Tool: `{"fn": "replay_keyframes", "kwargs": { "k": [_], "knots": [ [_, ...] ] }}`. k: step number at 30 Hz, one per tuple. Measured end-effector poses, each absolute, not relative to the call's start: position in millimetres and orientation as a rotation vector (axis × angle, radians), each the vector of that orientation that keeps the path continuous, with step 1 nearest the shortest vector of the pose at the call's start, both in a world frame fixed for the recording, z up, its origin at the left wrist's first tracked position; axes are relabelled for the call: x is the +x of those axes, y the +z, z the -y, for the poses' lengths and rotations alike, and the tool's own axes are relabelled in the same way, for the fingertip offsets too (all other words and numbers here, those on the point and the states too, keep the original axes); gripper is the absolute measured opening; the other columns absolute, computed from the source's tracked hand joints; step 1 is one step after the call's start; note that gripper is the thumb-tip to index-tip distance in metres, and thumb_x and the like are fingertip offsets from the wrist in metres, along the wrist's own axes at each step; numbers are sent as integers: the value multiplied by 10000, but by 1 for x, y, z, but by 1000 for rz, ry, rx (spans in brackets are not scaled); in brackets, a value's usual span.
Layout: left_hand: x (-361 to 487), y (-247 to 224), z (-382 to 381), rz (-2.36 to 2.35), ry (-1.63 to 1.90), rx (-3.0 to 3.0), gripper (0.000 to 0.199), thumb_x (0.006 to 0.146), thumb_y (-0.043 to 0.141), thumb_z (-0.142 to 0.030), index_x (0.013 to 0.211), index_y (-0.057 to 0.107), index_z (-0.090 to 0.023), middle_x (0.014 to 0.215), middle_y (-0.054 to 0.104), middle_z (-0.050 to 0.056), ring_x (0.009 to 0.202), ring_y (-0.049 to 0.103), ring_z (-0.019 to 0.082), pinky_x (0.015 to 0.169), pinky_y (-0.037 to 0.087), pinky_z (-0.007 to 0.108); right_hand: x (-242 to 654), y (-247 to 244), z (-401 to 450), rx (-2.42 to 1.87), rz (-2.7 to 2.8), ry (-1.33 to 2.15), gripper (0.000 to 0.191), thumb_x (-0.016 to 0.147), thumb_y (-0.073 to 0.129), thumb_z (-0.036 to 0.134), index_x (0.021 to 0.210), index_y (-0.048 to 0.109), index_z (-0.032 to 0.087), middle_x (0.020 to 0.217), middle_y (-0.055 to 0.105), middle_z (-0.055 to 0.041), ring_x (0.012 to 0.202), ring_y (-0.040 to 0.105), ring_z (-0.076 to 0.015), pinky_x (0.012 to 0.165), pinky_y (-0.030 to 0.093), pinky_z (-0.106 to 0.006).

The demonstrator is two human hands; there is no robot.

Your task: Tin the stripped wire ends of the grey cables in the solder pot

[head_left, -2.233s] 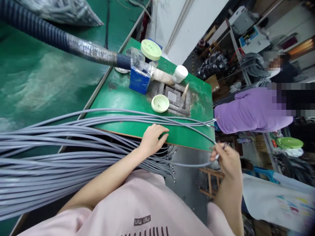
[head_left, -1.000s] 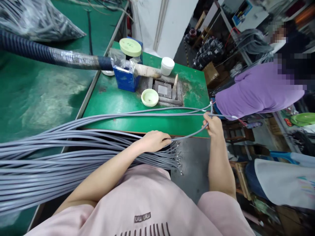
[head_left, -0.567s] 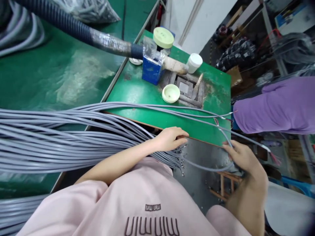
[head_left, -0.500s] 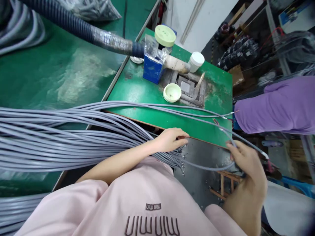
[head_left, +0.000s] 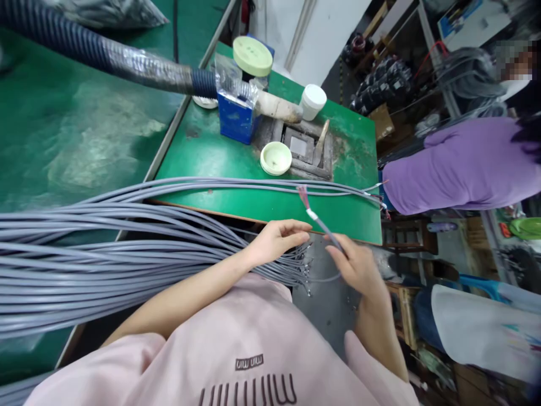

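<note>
My right hand is closed around a grey cable, near its end, where a white band and pinkish-red wires stick out up and left. My left hand rests at the green table's front edge with thumb and fingers apart and nothing visible between them, just above the ends of a thick bundle of grey cables. Several other grey cables lie across the green table, their stripped ends at its right edge.
On the table are an open pale cup, a white lidded jar, a blue box with a ribbed hose, and a square metal fixture. A person in purple is at the right.
My right hand has moved left towards my left hand, bringing the cable end with it; that end now points up and left. The view has shifted right, and my left hand keeps its pose.
</note>
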State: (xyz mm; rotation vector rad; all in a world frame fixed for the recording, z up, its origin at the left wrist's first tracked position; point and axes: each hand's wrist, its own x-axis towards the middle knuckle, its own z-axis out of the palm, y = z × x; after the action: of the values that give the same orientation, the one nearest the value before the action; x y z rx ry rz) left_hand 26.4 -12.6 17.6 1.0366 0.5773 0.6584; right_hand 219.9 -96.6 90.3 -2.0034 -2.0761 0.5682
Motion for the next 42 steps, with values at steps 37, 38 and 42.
{"fn": "replay_keyframes", "kwargs": {
  "k": [37, 38, 42],
  "knots": [
    [37, 20, 2, -444, 599, 227, 93, 625, 642, -167, 652, 559, -135, 587, 585, -5, 510, 538, 73, 468, 453, 167, 199, 19, 93, -1365, 1309, 1313, 294, 889, 514, 396, 759, 638, 163, 408, 392, 74, 363, 353, -73, 426, 343, -230],
    [37, 20, 1, -428, 600, 235, 98, 629, 645, -170, 653, 558, -132, 585, 585, -3, 505, 538, 73, 463, 454, 166, 199, 19, 93, -1356, 1303, 1320, 289, 888, 517, 393, 760, 639, 164, 407, 393, 74, 362, 351, -73, 426, 343, -230],
    [35, 16, 1, -372, 637, 284, 165, 648, 700, -208, 684, 561, -128, 603, 605, 7, 523, 566, 84, 474, 474, 175, 199, 18, 92, -1304, 1268, 1347, 273, 893, 518, 372, 760, 640, 167, 407, 390, 77, 357, 345, -69, 426, 348, -228]
  ]
}}
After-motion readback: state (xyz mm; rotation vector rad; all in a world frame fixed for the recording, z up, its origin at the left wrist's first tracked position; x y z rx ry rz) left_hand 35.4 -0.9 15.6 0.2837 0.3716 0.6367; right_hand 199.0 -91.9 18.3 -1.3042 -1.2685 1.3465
